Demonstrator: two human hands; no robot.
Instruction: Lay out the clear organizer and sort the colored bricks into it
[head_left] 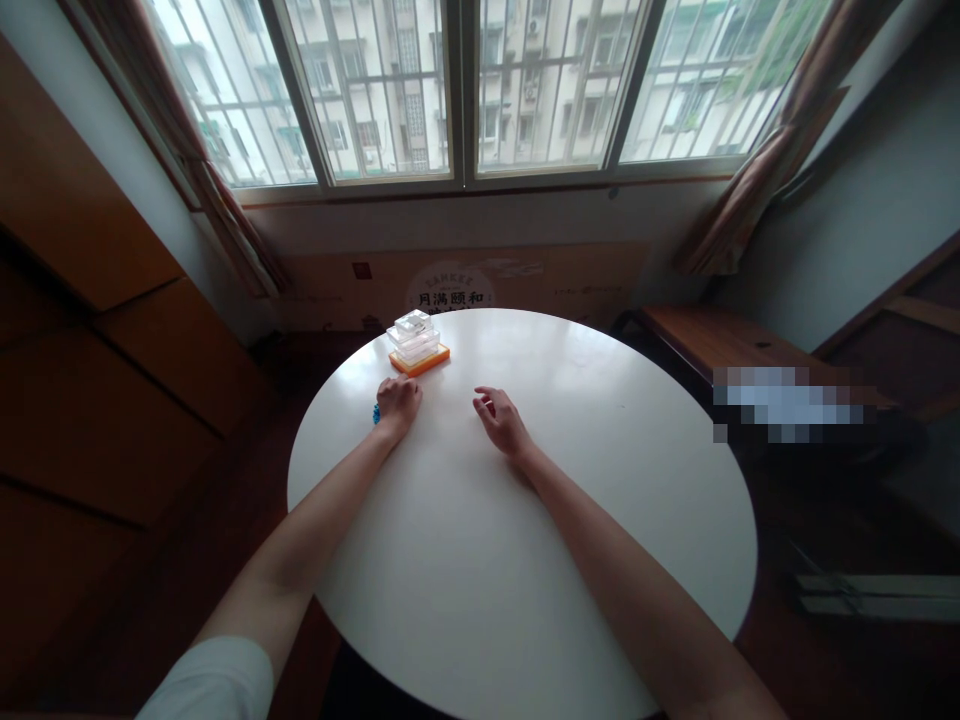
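My left hand (397, 402) rests on the round white table (600, 470) with its fingers curled over a small blue object (376, 413) that shows only at the hand's left edge. My right hand (499, 417) lies on the table to the right, fingers curled inward around something small and red (490, 407) that I cannot make out. Just beyond my left hand stands a stack of clear plastic boxes (414, 336) on an orange base (420, 360).
A window with bars (465, 90) and curtains fills the far wall, with a printed cardboard sheet (465, 285) leaning below it. Wooden cabinets (90, 330) stand to the left. A dark wooden bench (720, 345) runs along the right wall.
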